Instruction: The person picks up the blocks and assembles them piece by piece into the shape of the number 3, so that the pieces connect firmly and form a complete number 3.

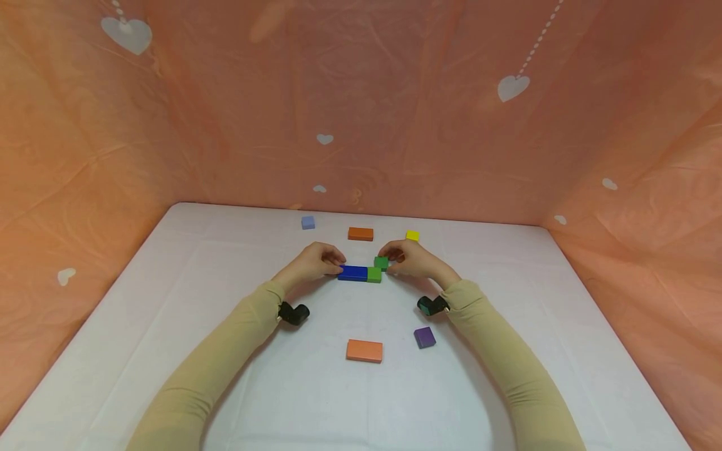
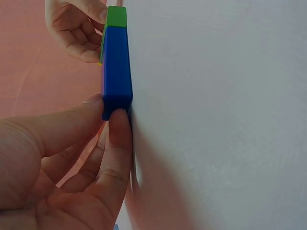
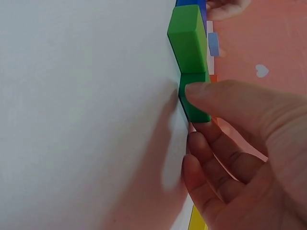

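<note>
A long blue block point(image 1: 353, 274) lies on the white table, with a light green block point(image 1: 374, 275) against its right end. At the blue block's left end, my left hand point(image 1: 312, 261) holds it between thumb and fingertips, as the left wrist view shows. My right hand point(image 1: 415, 259) pinches a dark green block point(image 1: 381, 263), its thumb point(image 3: 211, 91) across the block's face. That dark green block sits at the far right corner of the light green one, touching or nearly so. Some right fingertips are hidden behind it in the right wrist view.
Beyond the hands lie a light blue block point(image 1: 308, 222), a brownish orange block point(image 1: 360, 233) and a yellow block point(image 1: 413, 235). Nearer are an orange block point(image 1: 364, 351) and a purple block point(image 1: 425, 337). An orange curtain point(image 1: 361, 106) with hearts surrounds the table's far and side edges.
</note>
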Motion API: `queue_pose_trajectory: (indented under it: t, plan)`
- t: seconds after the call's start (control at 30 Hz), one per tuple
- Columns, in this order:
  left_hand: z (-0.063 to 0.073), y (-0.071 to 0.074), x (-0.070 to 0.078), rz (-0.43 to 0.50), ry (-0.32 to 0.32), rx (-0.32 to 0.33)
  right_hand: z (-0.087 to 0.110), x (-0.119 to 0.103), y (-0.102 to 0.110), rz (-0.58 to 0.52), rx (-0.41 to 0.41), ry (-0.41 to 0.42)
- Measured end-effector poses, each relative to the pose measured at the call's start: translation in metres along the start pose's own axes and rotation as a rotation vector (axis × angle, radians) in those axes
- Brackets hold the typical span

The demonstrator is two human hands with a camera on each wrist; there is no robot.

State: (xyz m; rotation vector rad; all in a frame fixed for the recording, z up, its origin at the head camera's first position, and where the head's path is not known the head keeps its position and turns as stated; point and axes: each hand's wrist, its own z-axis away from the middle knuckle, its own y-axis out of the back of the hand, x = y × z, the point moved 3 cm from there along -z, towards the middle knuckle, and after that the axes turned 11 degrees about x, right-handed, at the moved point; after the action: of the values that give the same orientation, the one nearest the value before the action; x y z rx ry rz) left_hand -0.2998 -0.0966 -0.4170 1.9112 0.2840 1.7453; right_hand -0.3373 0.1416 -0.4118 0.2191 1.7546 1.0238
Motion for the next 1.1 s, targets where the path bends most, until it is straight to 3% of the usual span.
queue_pose_trajectory:
  t: [0.17,0.67,1.1]
  plan:
    - [-0.0006,-0.0006,-0.0008,0.001,0.017,-0.002,-0.0003,0.0007,-0.0007,-0.002,0.002,-0.001]
    - [-0.0013,-0.0008,-0.0001,-0.024,-0.015,0.004,0.0012,-0.0026,0.0015,0.003,-0.015,-0.012]
    - [-0.0005,-0.0018,-0.0011,-0.022,0.014,0.01,0.0012,-0.0026,0.0016,0.001,-0.015,-0.016]
